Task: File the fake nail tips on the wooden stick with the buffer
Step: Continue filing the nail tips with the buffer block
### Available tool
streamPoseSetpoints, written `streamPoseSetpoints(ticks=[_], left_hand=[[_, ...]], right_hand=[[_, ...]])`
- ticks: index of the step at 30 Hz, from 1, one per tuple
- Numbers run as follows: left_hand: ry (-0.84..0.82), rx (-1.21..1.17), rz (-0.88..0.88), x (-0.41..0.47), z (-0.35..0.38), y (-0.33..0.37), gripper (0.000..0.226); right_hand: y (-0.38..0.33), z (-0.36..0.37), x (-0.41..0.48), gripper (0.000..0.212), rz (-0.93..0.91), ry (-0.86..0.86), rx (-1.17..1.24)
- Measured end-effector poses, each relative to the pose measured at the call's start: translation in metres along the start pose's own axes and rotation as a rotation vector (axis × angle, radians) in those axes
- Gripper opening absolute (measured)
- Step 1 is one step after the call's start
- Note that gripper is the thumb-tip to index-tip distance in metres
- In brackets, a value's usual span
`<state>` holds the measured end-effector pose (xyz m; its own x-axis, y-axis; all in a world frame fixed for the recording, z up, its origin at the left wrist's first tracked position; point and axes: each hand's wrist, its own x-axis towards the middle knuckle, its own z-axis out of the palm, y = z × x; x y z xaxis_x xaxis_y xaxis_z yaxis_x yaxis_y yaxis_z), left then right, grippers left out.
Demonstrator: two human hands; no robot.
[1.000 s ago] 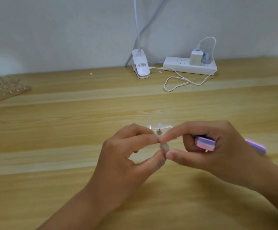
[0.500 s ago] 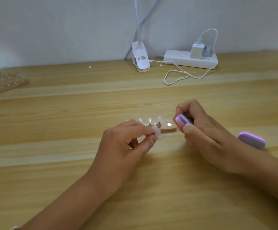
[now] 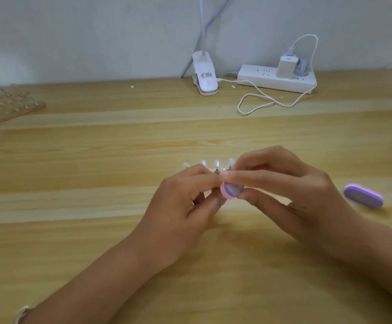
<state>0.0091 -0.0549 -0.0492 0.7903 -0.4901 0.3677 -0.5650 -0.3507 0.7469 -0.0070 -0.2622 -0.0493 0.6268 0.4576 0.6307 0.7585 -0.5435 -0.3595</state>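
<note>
Near the middle of the tabletop, hands close together, fingertips meeting. Gripped in the right hand, thumb below and forefinger along the top: the pink-and-purple buffer, rounded end pointing left. Pressed right against that end, the curled thumb and fingers of the left hand; cannot tell what they are clamped on, if anything, hidden behind the buffer. Just beyond the knuckles, a row of clear fake nail tips, standing upright on small pegs; wooden stick beneath them hidden by the fingers. To the right, apart from the hands, lying flat: a second buffer, purple face up. At the far edge by the wall, a white lamp clip, then a white power strip with a charger plugged in and a looped white cable. Far left, a wooden peg board.
</note>
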Motion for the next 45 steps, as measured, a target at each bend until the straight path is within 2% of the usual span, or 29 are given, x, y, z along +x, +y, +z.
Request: streamPoseSetpoints(ticks=[4,8,13,17,21,28,33,37,45], left_hand=[[-0.006,-0.013,-0.021,0.0,0.0,0.001,0.013],[-0.017,-0.034,-0.01,0.0,0.0,0.0,0.016],[0.002,-0.049,-0.029,0.003,-0.001,-0.003,0.013],[0.001,-0.067,0.003,0.003,-0.001,-0.005,0.015],[-0.004,-0.113,-0.022,0.004,-0.001,-0.004,0.012],[0.026,-0.174,0.0,0.005,-0.004,-0.002,0.013],[0.019,-0.194,-0.027,0.005,-0.002,-0.004,0.013],[0.0,-0.199,-0.018,0.005,-0.002,-0.003,0.014],[0.004,-0.143,0.005,0.004,-0.005,0.0,0.013]], right_hand=[[0.004,-0.006,0.001,0.028,0.009,0.0,-0.054],[-0.001,0.001,0.0,0.025,-0.05,-0.014,-0.001],[0.006,-0.003,0.0,0.028,0.016,0.007,-0.028],[0.001,0.003,-0.001,0.024,-0.064,0.011,-0.029],[0.012,-0.007,0.001,0.026,0.011,0.038,-0.109],[0.008,-0.003,0.0,0.024,0.011,0.116,-0.149],[0.005,-0.006,0.001,0.027,0.115,0.175,-0.183],[-0.006,-0.002,0.0,0.023,0.034,0.101,-0.041],[-0.004,0.005,-0.001,0.023,-0.077,0.086,-0.058]])
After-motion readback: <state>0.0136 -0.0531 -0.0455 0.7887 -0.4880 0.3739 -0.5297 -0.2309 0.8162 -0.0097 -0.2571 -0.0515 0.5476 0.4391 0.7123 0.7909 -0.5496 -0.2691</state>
